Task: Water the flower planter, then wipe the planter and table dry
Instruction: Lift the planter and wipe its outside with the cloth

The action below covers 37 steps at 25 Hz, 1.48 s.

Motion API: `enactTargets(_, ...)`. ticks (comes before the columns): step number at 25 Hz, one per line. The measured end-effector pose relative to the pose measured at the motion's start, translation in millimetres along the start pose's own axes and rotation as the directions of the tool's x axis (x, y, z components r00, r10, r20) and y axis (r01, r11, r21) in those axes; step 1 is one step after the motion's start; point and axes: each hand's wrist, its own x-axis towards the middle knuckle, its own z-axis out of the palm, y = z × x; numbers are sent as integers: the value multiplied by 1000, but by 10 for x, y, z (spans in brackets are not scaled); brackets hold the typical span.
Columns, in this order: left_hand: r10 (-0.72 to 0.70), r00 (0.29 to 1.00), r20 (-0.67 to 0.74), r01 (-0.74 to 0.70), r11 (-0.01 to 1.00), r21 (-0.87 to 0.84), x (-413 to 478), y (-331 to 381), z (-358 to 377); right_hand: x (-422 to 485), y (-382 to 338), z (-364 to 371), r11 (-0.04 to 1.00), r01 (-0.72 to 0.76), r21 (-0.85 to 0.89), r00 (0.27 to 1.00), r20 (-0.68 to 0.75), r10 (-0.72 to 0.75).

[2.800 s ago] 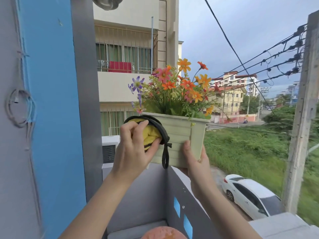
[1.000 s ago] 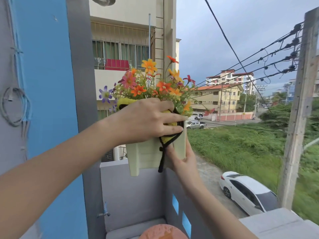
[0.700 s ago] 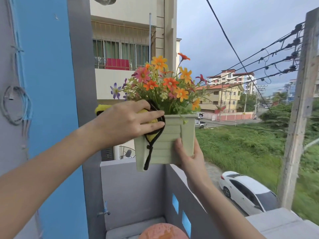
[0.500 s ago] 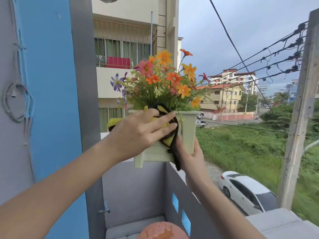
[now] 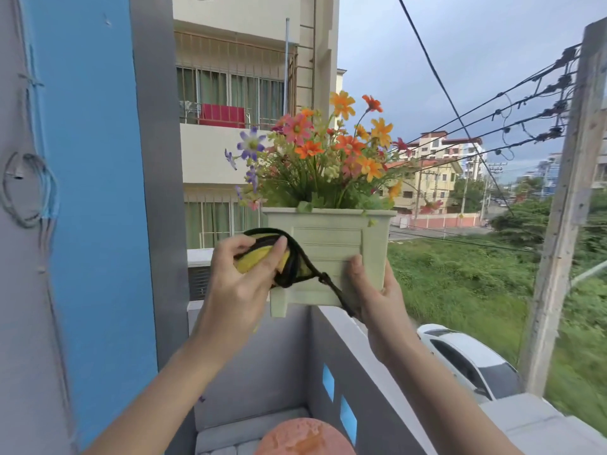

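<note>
Slid leftward, left hand (image 5: pixel 243 284) grips bunched yellow black-edged cloth (image 5: pixel 259 247) against pale-green plastic planter (image 5: pixel 331 244); right hand (image 5: pixel 377 290) clutches its right side. Mid-wipe; rotate next, probably.

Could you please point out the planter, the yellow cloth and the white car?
planter (image 5: pixel 328 254), head view, front panel.
yellow cloth (image 5: pixel 251 263), head view, yellow fold.
white car (image 5: pixel 473 351), head view, roof.
</note>
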Motion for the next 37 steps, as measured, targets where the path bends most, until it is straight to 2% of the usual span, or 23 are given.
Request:
enactTargets(2,-1,1000,27,1,1000,9,-140,93,84,-12,-22,-15,1000,-12,10,1000,8,12)
enactTargets(5,158,982,106,-166,983,74,-553,145,186,9,-105,-97,1000,-20,5,1000,5,20)
enactTargets(8,220,966,138,-225,974,14,-736,46,172,67,-180,-239,998,-60,7,998,7,60)
enactTargets(10,215,973,85,-211,976,-53,-681,-21,106,98,-217,-323,995,-92,26,996,18,92)
enactTargets(11,143,990,21,-140,984,-108,-581,-23,80,109,-232,-354,994,-105,38,994,26,104)
enactTargets(12,-9,998,-57,-3,978,-208,-455,-25,86,119,-236,-380,992,-117,46,993,37,115)
enactTargets(13,-227,969,-95,177,913,-369,-288,28,78,121,-236,-388,991,-127,49,991,45,124)
enactTargets(14,-447,891,-74,344,773,-533,-107,112,90,112,-233,-380,990,-133,46,990,54,130)
enactTargets(15,-599,801,-1,471,632,-615,43,196,131,95,-226,-352,989,-140,45,989,60,137)
enactTargets(16,-678,730,90,582,547,-601,135,261,184,74,-215,-321,988,-147,48,987,68,143)
enactTargets(18,-723,620,303,752,440,-490,228,446,243,41,-172,-285,988,-152,42,987,65,149)
enactTargets(19,-706,609,362,773,424,-473,179,515,265,24,-163,-281,989,-146,33,988,58,144)
enactTargets(22,-610,710,353,703,580,-411,43,705,259,4,-181,-331,993,-116,-8,993,26,116)
enactTargets(24,-591,757,278,649,636,-417,11,773,284,-16,-213,-351,993,-120,-8,992,31,120)
enactTargets(27,-597,788,150,595,677,-432,108,707,308,-42,-236,-359,987,-154,37,987,46,153)
enactTargets(29,-598,798,70,579,730,-363,238,586,329,-65,-266,-371,982,-172,82,985,46,169)
enactTargets(32,-611,790,48,593,741,-315,297,402,398,-102,-309,-381,976,-178,128,983,62,172)
enactTargets(35,-644,764,52,611,694,-382,178,423,440,-113,-335,-367,978,-160,130,986,58,153)
enactTargets(37,-581,813,29,533,723,-439,89,536,433,-100,-350,-374,981,-149,122,988,56,143)
